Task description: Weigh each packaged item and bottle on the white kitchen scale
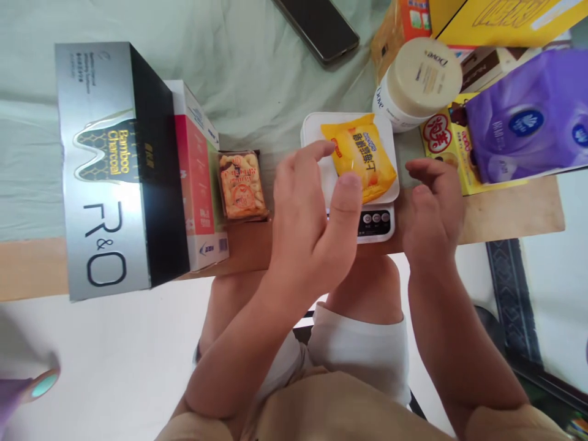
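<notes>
A yellow snack packet [367, 162] lies on the white plate of a small kitchen scale [388, 150]; the scale's black button panel faces me. My left hand [312, 214] is over the scale's left side, thumb and fingers apart, fingertips at the packet's left and lower edges without gripping it. Just right of the scale is my right hand [434, 211], its fingers loosely bent and apart, holding nothing. Farther left, a clear-wrapped pack of biscuit-like snacks [241, 187] lies on the table.
On the left stand a silver and black box [105, 226] and a red and white box [197, 177]. At right are a Dove jar [422, 82], a yellow snack box [443, 138], a purple tissue pack [528, 116] and a yellow bag [505, 21]. A phone [321, 30] lies at the back.
</notes>
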Tool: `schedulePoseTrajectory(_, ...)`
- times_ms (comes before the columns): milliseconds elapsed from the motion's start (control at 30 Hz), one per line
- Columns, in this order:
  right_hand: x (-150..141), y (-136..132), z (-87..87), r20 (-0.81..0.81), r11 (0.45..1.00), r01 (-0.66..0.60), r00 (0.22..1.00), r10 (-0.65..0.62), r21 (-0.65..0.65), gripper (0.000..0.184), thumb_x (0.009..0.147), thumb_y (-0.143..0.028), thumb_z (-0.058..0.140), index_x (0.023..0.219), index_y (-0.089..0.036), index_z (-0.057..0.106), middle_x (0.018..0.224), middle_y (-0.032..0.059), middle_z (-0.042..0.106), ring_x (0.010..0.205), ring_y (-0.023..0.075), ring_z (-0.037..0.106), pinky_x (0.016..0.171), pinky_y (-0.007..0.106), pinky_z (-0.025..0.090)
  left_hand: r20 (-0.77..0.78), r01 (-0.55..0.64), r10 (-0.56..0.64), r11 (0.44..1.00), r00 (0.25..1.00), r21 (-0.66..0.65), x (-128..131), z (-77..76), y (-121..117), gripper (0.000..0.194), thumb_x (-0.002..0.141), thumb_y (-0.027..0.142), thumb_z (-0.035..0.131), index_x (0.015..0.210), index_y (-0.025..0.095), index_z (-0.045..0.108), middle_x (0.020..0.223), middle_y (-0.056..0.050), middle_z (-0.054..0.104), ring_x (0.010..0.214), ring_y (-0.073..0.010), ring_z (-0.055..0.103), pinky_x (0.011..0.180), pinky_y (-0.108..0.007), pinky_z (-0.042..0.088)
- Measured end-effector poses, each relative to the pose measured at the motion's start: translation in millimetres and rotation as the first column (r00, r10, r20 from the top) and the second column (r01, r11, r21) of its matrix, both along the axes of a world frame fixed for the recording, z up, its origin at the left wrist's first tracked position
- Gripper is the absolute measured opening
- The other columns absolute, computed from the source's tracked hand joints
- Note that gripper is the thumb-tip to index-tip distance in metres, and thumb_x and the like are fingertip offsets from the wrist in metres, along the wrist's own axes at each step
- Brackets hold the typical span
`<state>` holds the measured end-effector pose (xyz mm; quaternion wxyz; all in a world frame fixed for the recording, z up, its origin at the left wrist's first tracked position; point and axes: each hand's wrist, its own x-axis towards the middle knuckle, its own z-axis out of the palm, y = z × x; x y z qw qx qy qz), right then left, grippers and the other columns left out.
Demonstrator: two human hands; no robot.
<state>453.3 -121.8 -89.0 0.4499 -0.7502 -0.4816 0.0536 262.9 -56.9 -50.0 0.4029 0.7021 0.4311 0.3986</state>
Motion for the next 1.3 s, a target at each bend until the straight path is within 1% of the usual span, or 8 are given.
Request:
schedulePoseTrajectory(167, -10, 9, 25.4, 0.248, 0.996, -0.089, 0.965, 0.088, -0.009, 0.040, 0.088, -0.036, 0.061, 0.125, -0.022, 0.068, 0.123, 0.0082, 0.077, 0.119, 0.0288, 0.073, 0.107, 0.056, 0.058, -0.064, 0.035, -0.024, 0.982, 0.998, 0.186, 6, 2.5, -6, 0.056, 0.113, 0.059, 0.023, 0.117, 0.023, 0.066, 0.120, -0.011, 0.077, 0.118, -0.0276, 0.068, 0.124, -0.056, 0.043)
schedulePoseTrajectory(267, -19, 22, 38.7, 0.303, 0.988, -0.086, 0.945, 0.121, -0.126, 0.041, 0.090, -0.040, 0.061, 0.126, -0.023, 0.070, 0.118, 0.0080, 0.078, 0.113, 0.0294, 0.072, 0.104, 0.058, 0.057, -0.117, 0.020, -0.003, 0.990, 0.993, 0.140, 11, 1.7, -12, 0.063, 0.111, 0.061, 0.016, 0.119, 0.025, 0.068, 0.120, -0.011, 0.078, 0.131, -0.0334, 0.063, 0.126, -0.063, 0.035)
schedulePoseTrajectory(467, -30, 39, 44.8, 0.005, 0.972, -0.113, 0.993, 0.116, -0.208, 0.040, 0.080, -0.031, 0.069, 0.118, -0.022, 0.070, 0.103, 0.0055, 0.076, 0.075, 0.0144, 0.063, 0.077, 0.037, 0.059, -0.124, 0.057, -0.050, 0.997, 0.991, 0.056, 9, 10.1, -13, 0.061, 0.110, 0.061, 0.017, 0.110, 0.028, 0.067, 0.116, -0.012, 0.076, 0.121, -0.0340, 0.065, 0.117, -0.061, 0.043)
schedulePoseTrajectory(600, -37, 43, 48.5, -0.176, 0.979, -0.114, 0.981, 0.084, -0.170, 0.031, 0.077, -0.027, 0.072, 0.108, -0.021, 0.072, 0.089, 0.0011, 0.072, 0.067, 0.0099, 0.061, 0.065, 0.028, 0.054, -0.029, 0.072, -0.069, 0.994, 0.997, 0.081, -6, 26.3, -7, 0.037, 0.111, 0.047, 0.034, 0.103, 0.028, 0.065, 0.113, -0.008, 0.078, 0.115, -0.0283, 0.069, 0.109, -0.052, 0.051)
schedulePoseTrajectory(767, -62, 47, 51.9, -0.170, 0.985, -0.146, 0.977, 0.129, -0.089, 0.020, 0.084, -0.027, 0.071, 0.103, -0.022, 0.073, 0.086, 0.0001, 0.074, 0.073, 0.0114, 0.067, 0.074, 0.030, 0.059, 0.321, -0.190, 0.106, 0.952, 0.941, 0.241, -33, 41.9, 1, 0.040, 0.114, 0.046, 0.031, 0.092, 0.029, 0.060, 0.096, -0.001, 0.071, 0.103, -0.0221, 0.068, 0.096, -0.051, 0.058)
schedulePoseTrajectory(867, -78, 53, 47.9, -0.123, 0.973, -0.224, 0.969, 0.216, -0.056, 0.018, 0.089, -0.024, 0.065, 0.106, -0.025, 0.071, 0.091, 0.0000, 0.074, 0.078, 0.0124, 0.068, 0.075, 0.030, 0.060, 0.294, -0.235, 0.189, 0.963, 0.937, 0.132, -39, 40.7, 6, 0.053, 0.117, 0.051, 0.019, 0.093, 0.024, 0.057, 0.096, 0.003, 0.065, 0.107, -0.0180, 0.070, 0.087, -0.044, 0.063)
schedulePoseTrajectory(1067, -99, 66, 44.9, -0.071, 0.920, -0.334, 0.943, 0.326, -0.204, 0.018, 0.093, -0.024, 0.063, 0.109, -0.027, 0.069, 0.093, -0.0014, 0.075, 0.076, 0.0138, 0.067, 0.080, 0.034, 0.061, 0.424, -0.208, 0.223, 0.975, 0.878, -0.082, -38, 31.8, 16, 0.047, 0.110, 0.065, 0.038, 0.091, 0.028, 0.058, 0.095, -0.003, 0.068, 0.103, -0.0238, 0.073, 0.083, -0.051, 0.061)
schedulePoseTrajectory(1300, -95, 72, 50.7, 0.225, 0.879, -0.314, 0.885, 0.408, -0.359, 0.009, 0.097, -0.030, 0.059, 0.094, -0.029, 0.068, 0.093, 0.0033, 0.075, 0.086, 0.0228, 0.066, 0.079, 0.040, 0.052, 0.425, -0.238, 0.252, 0.967, 0.870, -0.087, -37, 23.9, 18, 0.014, 0.105, 0.037, 0.047, 0.095, 0.030, 0.055, 0.093, -0.004, 0.064, 0.106, -0.0250, 0.070, 0.078, -0.045, 0.058)
